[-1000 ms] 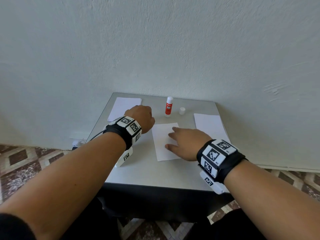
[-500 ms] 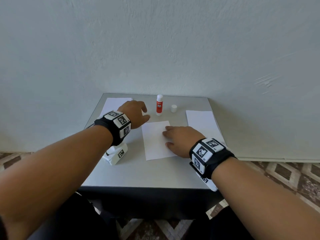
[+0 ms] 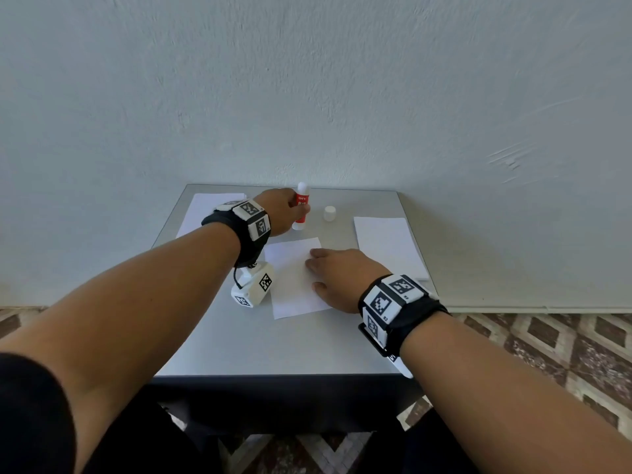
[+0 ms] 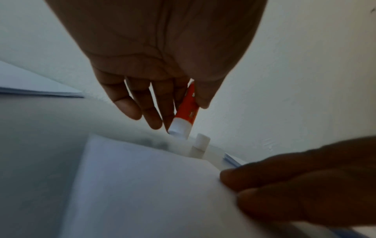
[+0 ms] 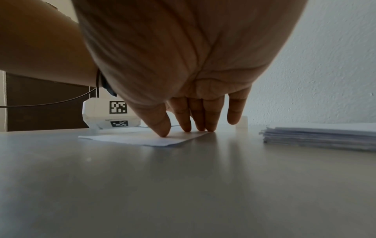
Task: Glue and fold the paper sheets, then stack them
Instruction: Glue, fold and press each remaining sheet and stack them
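Observation:
A red and white glue stick point(image 3: 302, 206) point(image 4: 186, 111) stands uncapped at the back of the grey table point(image 3: 273, 347). My left hand point(image 3: 285, 212) point(image 4: 162, 103) pinches it between thumb and fingers, and it tilts slightly in the left wrist view. Its white cap point(image 3: 329, 213) point(image 4: 200, 142) stands just to the right. One white sheet point(image 3: 290, 278) point(image 5: 142, 139) lies flat mid-table. My right hand point(image 3: 337, 277) point(image 5: 193, 122) presses on the sheet's right part with straight fingers point(image 5: 162, 127).
A stack of white sheets point(image 3: 388, 246) point(image 5: 319, 136) lies at the table's right edge. Another pile of paper point(image 3: 201, 213) point(image 4: 30, 83) lies at the back left. A wall stands directly behind the table. Patterned floor tiles point(image 3: 547, 354) surround it.
My left hand moved from beside the sheet toward the back of the table and took hold of the glue stick. The right hand stayed pressed on the sheet.

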